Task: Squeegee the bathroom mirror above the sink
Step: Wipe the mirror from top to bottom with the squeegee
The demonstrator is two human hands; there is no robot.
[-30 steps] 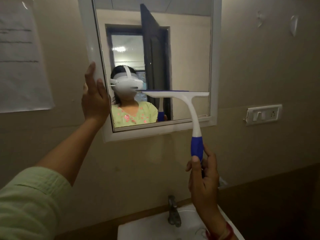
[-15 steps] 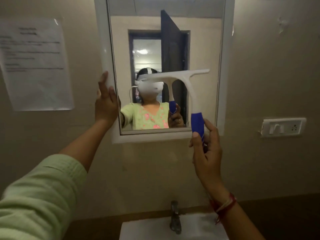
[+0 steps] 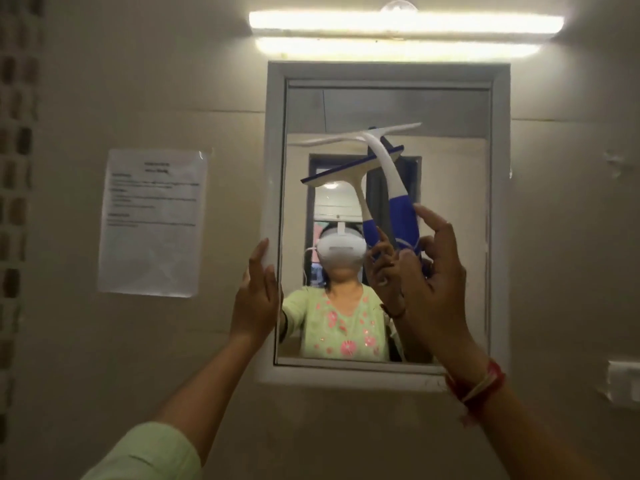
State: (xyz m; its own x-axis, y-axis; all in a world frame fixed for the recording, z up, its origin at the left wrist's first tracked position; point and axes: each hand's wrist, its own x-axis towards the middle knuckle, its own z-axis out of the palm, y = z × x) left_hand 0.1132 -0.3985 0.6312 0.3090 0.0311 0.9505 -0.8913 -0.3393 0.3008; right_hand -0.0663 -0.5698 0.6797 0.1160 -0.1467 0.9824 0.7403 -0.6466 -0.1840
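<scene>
Against the lower right of the glass, right hand wrapped loosely round the blue grip of the squeegee, forefinger lifted straight, thumb and remaining fingers curled about the handle. Held the tool upright, white neck curving up and left to the crossbar, blade end tilted with its right tip higher. Possibly touched the glass along the blade, though motion blur left contact unclear. Wore red and pale bangles at the wrist.

Over on the left frame edge, left hand spread flat and open, fingers together and pointing up, palm pressed on the white frame, holding nothing. Showed a pale green sleeve at the forearm.

Above the blade, kept a band of bare glass up to the top of the frame; left of the blade, a narrow strip to the frame; right of it, a wider strip.

Hung on a beige wall, mirror stood tall and white-framed, doubling the squeegee as a reflection with a dark blue blade strip, plus a doorway behind. Shone just above it, a lit tube light. Stuck to the wall well left, a printed paper notice. Sat low at the right edge, a switch plate.
</scene>
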